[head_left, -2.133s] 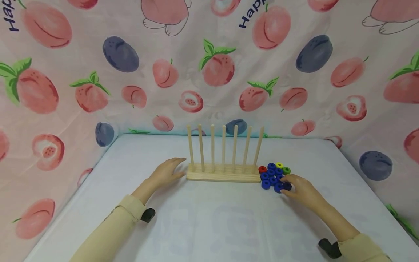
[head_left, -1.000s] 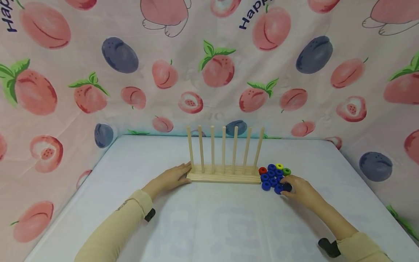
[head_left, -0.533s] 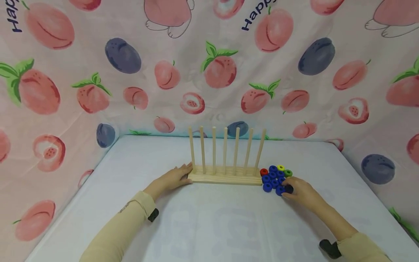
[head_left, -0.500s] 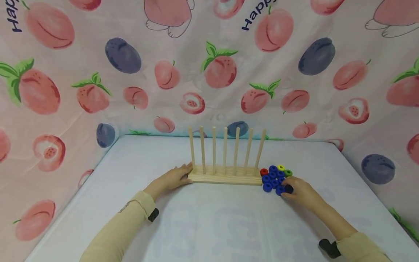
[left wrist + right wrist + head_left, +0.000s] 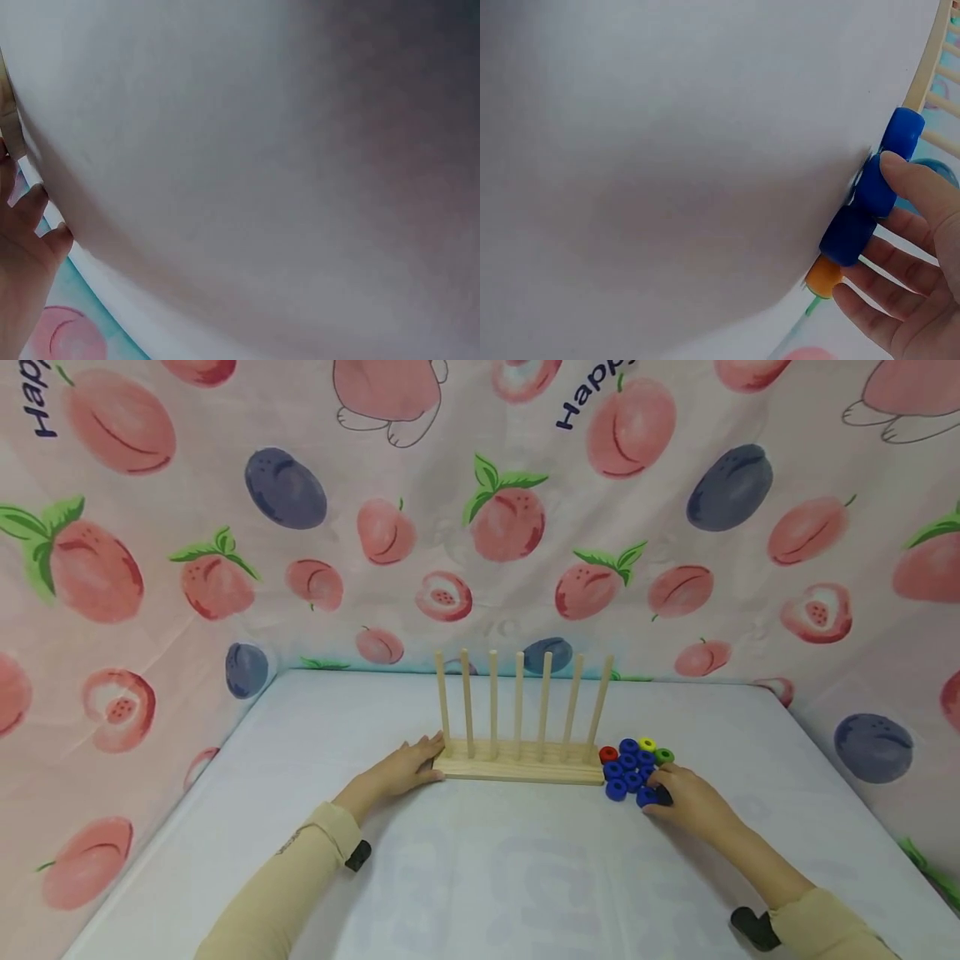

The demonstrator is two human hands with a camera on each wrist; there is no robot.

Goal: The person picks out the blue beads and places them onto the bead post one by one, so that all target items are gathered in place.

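Note:
A wooden peg rack [image 5: 521,767] with a row of upright bare pegs stands mid-table. My left hand [image 5: 401,768] holds its left end, thumb at the front corner and fingers further back; in the left wrist view only fingers and a sliver of wood show. Right of the rack lies a cluster of small rings: several blue, one red ring [image 5: 608,755], one yellow ring [image 5: 647,744] and one green ring [image 5: 664,757]. At its near right side my right hand [image 5: 693,802] pinches a blue ring [image 5: 875,191]. A darker blue ring [image 5: 847,236] lies against its fingers.
An orange ring [image 5: 825,277] sits by the right fingertips, hidden by the hand in the head view. The white table [image 5: 480,877] ends at a fruit-print cloth [image 5: 337,635] hanging behind and at the sides.
My left hand has moved right and taken hold of the rack's left end. The right hand has stayed at the ring cluster, its thumb shifting slightly. The rings lie much as before.

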